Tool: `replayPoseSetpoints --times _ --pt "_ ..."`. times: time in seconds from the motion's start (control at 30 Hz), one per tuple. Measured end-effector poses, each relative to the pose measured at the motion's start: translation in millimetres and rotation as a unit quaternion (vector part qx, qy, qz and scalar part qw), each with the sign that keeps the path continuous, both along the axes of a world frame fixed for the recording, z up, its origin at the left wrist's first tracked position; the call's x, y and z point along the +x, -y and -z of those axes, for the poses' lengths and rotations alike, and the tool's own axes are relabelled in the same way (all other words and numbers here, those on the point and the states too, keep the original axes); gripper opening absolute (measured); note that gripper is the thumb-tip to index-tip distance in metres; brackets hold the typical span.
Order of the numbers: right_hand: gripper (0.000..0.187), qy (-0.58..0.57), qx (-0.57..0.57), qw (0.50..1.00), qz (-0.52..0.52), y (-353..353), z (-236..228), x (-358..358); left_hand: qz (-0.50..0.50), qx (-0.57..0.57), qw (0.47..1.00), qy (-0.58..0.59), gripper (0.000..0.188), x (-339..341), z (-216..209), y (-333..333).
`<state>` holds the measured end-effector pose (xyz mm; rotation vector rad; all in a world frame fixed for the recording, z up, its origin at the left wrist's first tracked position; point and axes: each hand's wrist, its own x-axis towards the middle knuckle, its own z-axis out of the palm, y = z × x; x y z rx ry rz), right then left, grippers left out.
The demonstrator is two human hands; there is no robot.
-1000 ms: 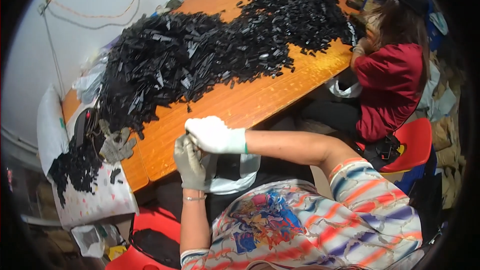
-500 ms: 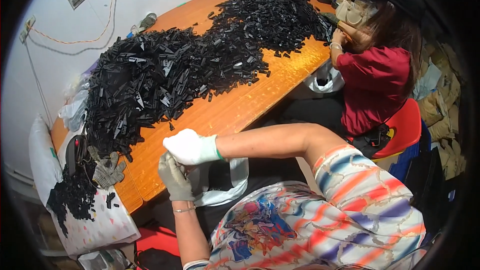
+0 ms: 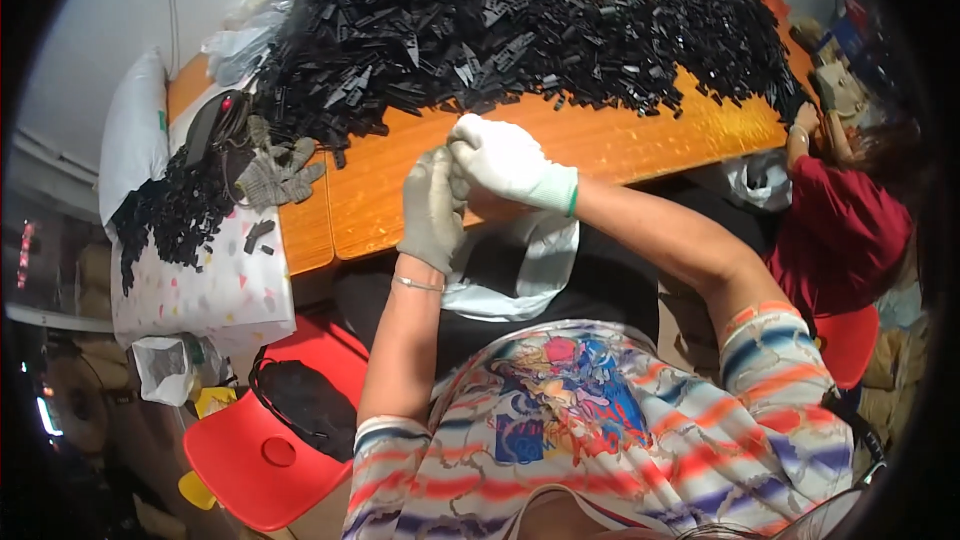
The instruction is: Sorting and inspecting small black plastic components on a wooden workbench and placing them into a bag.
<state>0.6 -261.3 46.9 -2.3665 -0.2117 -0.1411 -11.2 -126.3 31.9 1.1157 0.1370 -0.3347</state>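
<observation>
My left hand (image 3: 430, 210), in a greyish glove, is closed and raised at the table's near edge. Against it presses my right hand (image 3: 508, 162), in a bright white glove with a green-edged cuff, its fingers curled in. Whatever lies between the fingertips is hidden by the gloves. Just beyond the hands spreads a big heap of black plastic pieces (image 3: 420, 50), many long and tapered, on the orange wooden table (image 3: 385, 175). Below my hands, over my lap, hangs an open white plastic bag (image 3: 545, 275) with a dark inside.
Left of me, a patterned white sheet (image 3: 200, 305) carries small black pieces (image 3: 185, 220), a dark device with a red spot (image 3: 215, 125) and a grey knit glove (image 3: 275, 170). A red chair (image 3: 270, 460) holds a black bag (image 3: 305, 405). At right sits a co-worker in red (image 3: 835, 230).
The view has swung left and down, so the table appears higher and the red chair shows fully. My hands remain together, and the right hand's fingers curl closer against the left.
</observation>
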Motion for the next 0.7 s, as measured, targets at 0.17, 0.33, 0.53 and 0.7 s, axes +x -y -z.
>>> replayPoseSetpoints --times 0.17,0.33,0.53,0.7 --pt "0.031 -0.054 0.101 0.993 0.002 29.3 -1.4 5.8 0.04 -0.031 0.999 -0.01 0.017 -17.2 20.0 -11.4" --pt "0.022 -0.161 0.379 0.895 -0.17 25.2 -3.8 -1.5 0.036 -0.096 0.994 -0.024 0.015 -27.1 21.6 -16.0" --pt "0.023 -0.197 0.375 0.902 -0.076 6.9 0.4 -18.2 0.12 -0.027 0.992 0.034 0.021 -36.9 19.7 -23.6" --pt "0.021 -0.273 0.248 0.929 -0.015 2.2 -11.6 -44.4 0.023 0.356 0.918 0.176 0.02 -10.1 2.3 -67.7"
